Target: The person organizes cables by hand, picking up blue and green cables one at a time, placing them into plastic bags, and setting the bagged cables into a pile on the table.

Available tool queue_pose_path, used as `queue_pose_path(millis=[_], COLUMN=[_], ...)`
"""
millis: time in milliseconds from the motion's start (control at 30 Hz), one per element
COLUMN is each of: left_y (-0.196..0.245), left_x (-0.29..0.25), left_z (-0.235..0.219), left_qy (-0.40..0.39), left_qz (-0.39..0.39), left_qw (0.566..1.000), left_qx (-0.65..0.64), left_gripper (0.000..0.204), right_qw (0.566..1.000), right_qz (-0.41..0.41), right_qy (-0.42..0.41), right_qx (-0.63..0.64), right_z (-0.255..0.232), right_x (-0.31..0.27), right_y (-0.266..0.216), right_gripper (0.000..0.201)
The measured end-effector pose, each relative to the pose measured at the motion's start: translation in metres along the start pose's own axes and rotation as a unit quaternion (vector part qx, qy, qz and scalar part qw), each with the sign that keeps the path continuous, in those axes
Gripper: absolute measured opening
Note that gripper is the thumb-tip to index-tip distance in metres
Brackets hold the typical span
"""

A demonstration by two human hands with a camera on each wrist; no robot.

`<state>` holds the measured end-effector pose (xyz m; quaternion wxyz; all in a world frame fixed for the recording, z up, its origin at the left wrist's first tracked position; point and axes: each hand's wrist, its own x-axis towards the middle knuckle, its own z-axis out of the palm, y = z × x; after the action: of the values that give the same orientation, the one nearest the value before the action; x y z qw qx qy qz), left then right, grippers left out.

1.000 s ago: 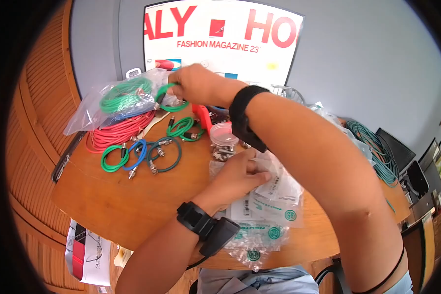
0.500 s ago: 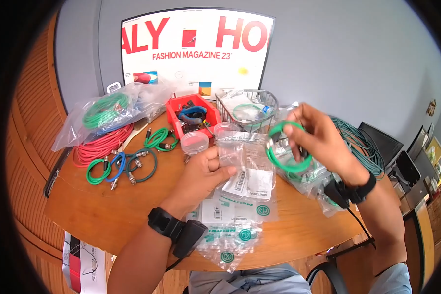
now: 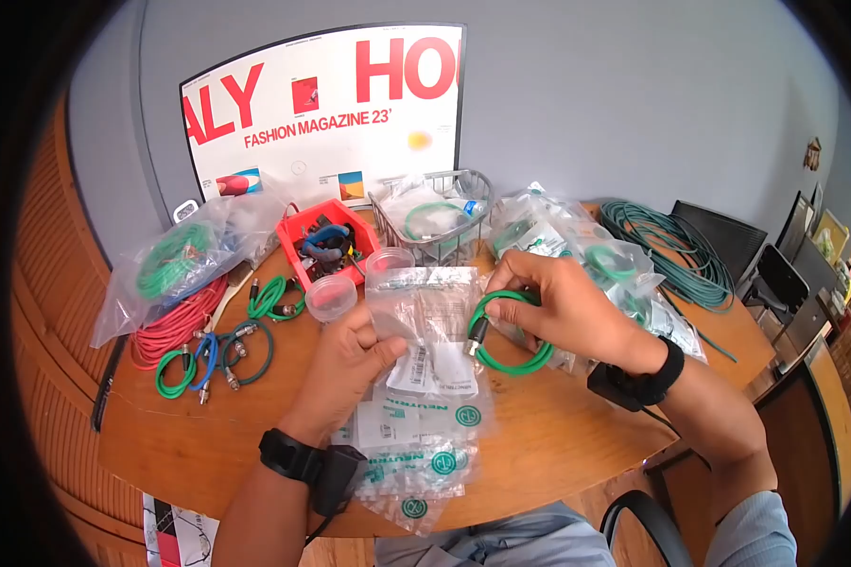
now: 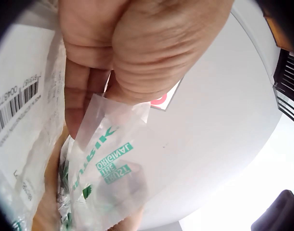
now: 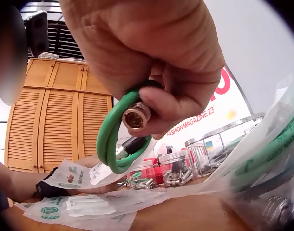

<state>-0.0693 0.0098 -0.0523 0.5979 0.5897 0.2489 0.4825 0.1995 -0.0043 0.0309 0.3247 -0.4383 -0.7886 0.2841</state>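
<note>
A coiled green cable with metal connectors hangs from my right hand, pinched between thumb and fingers. In the right wrist view one connector faces the camera beside the fingertips of my right hand. My left hand pinches a clear plastic bag by its side, just left of the cable. Green lettering shows on the bag below my left hand in the left wrist view. More printed bags lie under it on the table.
Short green, blue and dark cables lie at the left, near red cable and a bagged green coil. Behind stand a red bin, clear jars and a wire basket. Bagged cables and a dark green coil are right.
My right hand has brought the green coil from the left side, across to the right, then in beside the bag. My left hand has stayed at the bags. The head view has turned right.
</note>
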Motion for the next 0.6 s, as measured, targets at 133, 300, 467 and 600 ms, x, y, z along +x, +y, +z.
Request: queue_pose_path(millis=[133, 300, 467, 600], left_y=[0.005, 0.012, 0.012, 0.01], left_x=[-0.002, -0.004, -0.006, -0.005], left_z=[0.002, 0.01, 0.012, 0.012], left_qy=[-0.003, -0.006, -0.001, -0.003], left_qz=[0.018, -0.036, -0.058, -0.055], left_qw=[1.0, 0.999, 0.998, 0.998], left_qx=[0.007, 0.022, 0.02, 0.022], left_gripper=[0.039, 0.045, 0.049, 0.049], right_qw=[0.998, 0.995, 0.993, 0.989], right_qz=[-0.025, -0.079, -0.067, 0.035], right_qy=[-0.021, -0.052, -0.021, 0.01], right_qx=[-0.061, -0.021, 0.098, 0.145], right_z=[-0.006, 0.001, 0.007, 0.008], right_x=[0.003, 0.009, 0.007, 0.005], right_y=[0.004, 0.021, 0.012, 0.007], right_gripper=[0.013, 0.02, 0.023, 0.024])
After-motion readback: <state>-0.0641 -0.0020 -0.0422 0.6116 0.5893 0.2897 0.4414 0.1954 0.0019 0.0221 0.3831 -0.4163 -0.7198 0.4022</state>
